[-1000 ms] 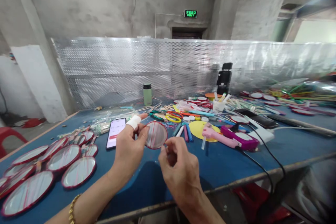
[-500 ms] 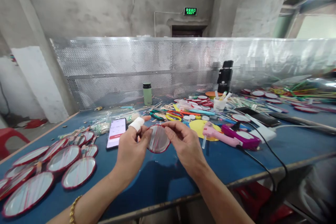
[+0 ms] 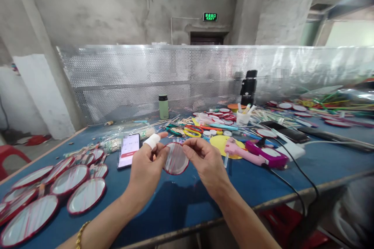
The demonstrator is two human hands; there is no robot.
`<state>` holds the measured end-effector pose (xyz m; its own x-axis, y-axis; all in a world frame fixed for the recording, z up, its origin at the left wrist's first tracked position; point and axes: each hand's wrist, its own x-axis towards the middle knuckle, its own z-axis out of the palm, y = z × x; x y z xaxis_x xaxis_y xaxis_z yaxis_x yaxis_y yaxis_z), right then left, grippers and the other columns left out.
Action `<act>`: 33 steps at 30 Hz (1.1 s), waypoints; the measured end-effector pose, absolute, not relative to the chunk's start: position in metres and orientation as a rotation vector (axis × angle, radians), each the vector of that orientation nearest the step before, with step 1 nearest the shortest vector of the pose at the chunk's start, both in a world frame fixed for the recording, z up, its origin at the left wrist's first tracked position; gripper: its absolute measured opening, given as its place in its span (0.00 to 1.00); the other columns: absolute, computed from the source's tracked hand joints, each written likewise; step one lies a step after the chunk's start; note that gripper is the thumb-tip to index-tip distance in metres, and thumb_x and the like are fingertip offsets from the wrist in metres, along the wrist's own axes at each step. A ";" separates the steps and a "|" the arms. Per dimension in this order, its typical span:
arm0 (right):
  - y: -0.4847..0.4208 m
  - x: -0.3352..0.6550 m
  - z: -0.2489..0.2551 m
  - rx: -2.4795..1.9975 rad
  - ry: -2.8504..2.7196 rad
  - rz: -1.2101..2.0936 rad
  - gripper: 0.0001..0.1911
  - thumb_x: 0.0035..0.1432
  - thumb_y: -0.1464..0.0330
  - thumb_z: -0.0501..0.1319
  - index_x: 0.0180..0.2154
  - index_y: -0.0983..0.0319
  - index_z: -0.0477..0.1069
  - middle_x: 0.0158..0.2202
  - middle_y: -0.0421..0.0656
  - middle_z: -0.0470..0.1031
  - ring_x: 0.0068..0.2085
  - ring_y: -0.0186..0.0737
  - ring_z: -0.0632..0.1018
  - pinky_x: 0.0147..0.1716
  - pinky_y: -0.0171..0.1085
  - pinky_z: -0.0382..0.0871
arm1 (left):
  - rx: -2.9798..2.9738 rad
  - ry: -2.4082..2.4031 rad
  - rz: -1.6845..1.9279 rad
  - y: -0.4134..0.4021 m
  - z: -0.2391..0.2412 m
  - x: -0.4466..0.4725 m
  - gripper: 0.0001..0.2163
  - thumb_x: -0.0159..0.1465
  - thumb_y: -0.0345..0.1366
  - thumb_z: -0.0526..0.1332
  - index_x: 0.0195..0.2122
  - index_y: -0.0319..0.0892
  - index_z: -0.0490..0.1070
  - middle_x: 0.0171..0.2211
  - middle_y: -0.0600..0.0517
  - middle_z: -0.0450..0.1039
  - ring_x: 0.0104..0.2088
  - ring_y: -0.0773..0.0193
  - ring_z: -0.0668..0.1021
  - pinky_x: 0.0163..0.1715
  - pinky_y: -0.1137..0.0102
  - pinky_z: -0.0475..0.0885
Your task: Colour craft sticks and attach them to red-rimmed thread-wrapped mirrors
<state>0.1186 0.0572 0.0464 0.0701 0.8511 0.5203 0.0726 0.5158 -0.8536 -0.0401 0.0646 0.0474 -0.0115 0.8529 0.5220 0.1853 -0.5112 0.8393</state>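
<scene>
Between my two hands, above the blue table, is a small round disc (image 3: pixel 176 158) with a red rim and a pale, streaked, see-through face. My left hand (image 3: pixel 149 167) pinches its left edge between thumb and fingers; a white wrapping covers one finger. At the upper right edge of the disc, the thumb and fingers of my right hand (image 3: pixel 206 161) are closed on the rim. Similar red-rimmed discs (image 3: pixel 87 195) with sticks lie in a group to the left. A phone (image 3: pixel 128 151) with a lit screen leans beside my left hand.
To the right lie a pink and purple glue gun (image 3: pixel 248 155) with a cable and a yellow disc (image 3: pixel 217 144). Farther back are scissors (image 3: pixel 193 131), a white cup (image 3: pixel 243 118), a green bottle (image 3: pixel 163 107) and a black flask (image 3: pixel 249 88). A perforated metal panel (image 3: pixel 131 81) closes the rear.
The view has tilted slightly, so the scene sits a little lower. Both hands keep their hold on the disc, and the right fingers have shifted slightly along its rim.
</scene>
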 end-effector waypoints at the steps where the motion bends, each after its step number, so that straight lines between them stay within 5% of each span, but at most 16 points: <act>1: 0.057 0.119 0.046 -0.877 -1.385 0.721 0.10 0.58 0.61 0.64 0.34 0.62 0.74 0.30 0.39 0.75 0.30 0.33 0.73 0.30 0.31 0.68 | 1.719 1.078 1.562 0.065 0.047 -0.040 0.21 0.64 0.39 0.61 0.57 0.38 0.69 0.23 0.61 0.60 0.24 0.68 0.63 0.25 0.72 0.59; 14: 0.052 0.119 0.045 -0.856 -1.372 0.738 0.14 0.60 0.57 0.63 0.36 0.62 0.74 0.31 0.40 0.75 0.31 0.34 0.74 0.30 0.32 0.69 | 1.564 0.961 1.545 0.066 0.053 -0.041 0.22 0.61 0.38 0.66 0.56 0.38 0.70 0.23 0.61 0.61 0.24 0.70 0.64 0.25 0.74 0.60; 18: 0.046 0.121 0.043 -0.725 -1.305 0.791 0.17 0.66 0.54 0.57 0.42 0.61 0.72 0.33 0.41 0.77 0.30 0.35 0.77 0.30 0.34 0.72 | 1.243 0.612 1.283 0.069 0.060 -0.048 0.26 0.56 0.36 0.71 0.56 0.38 0.70 0.23 0.60 0.65 0.23 0.72 0.66 0.26 0.75 0.61; 21: 0.042 0.122 0.039 -0.725 -1.290 0.777 0.15 0.66 0.55 0.59 0.41 0.61 0.72 0.30 0.41 0.77 0.26 0.33 0.76 0.26 0.32 0.71 | 1.252 0.407 1.067 0.069 0.062 -0.051 0.20 0.60 0.36 0.68 0.53 0.38 0.72 0.22 0.56 0.69 0.22 0.71 0.66 0.25 0.73 0.61; 27: 0.028 0.119 0.042 -0.722 -1.465 0.444 0.07 0.68 0.66 0.58 0.40 0.59 0.74 0.35 0.40 0.77 0.35 0.34 0.77 0.36 0.34 0.72 | 1.217 0.380 0.941 0.064 0.060 -0.045 0.07 0.61 0.38 0.65 0.33 0.40 0.78 0.17 0.55 0.64 0.18 0.69 0.63 0.21 0.70 0.61; 33: 0.017 0.112 0.057 -0.652 -1.559 0.256 0.06 0.66 0.71 0.59 0.42 0.59 0.74 0.42 0.42 0.77 0.46 0.38 0.76 0.47 0.38 0.71 | 1.141 0.412 0.958 0.056 0.070 -0.044 0.08 0.54 0.36 0.69 0.21 0.40 0.76 0.21 0.52 0.69 0.24 0.70 0.70 0.27 0.75 0.70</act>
